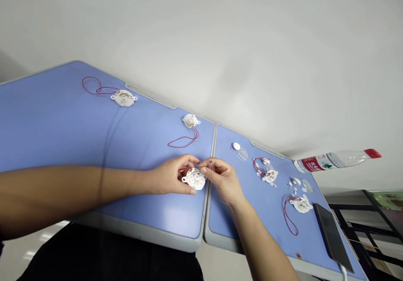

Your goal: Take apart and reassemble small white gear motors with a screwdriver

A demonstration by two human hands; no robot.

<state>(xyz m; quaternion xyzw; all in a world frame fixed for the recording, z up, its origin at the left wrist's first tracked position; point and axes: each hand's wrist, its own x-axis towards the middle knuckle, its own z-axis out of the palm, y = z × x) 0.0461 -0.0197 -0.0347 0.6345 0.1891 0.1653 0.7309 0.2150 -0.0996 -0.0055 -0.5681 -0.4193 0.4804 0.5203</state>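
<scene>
My left hand [179, 175] grips a small round white gear housing [195, 179] by its left side, thumb below and fingers above. Small white gears show on its upward face, and a short piece of red wire comes out beside my fingers. My right hand [222, 178] is pinched at the upper right edge of this housing, with thumb and forefinger pressed together. What lies between those fingertips is too small to make out. Both hands are over the blue tabletop [151, 142], close to the seam between two tables.
Similar white housings with red wires lie at the far left [124, 98], behind my hands [190, 121] and to the right [301, 204]. Loose white gears [236, 146] and clear covers [242, 153] are scattered nearby. A water bottle [338, 160] and a dark phone [332, 235] occupy the right side.
</scene>
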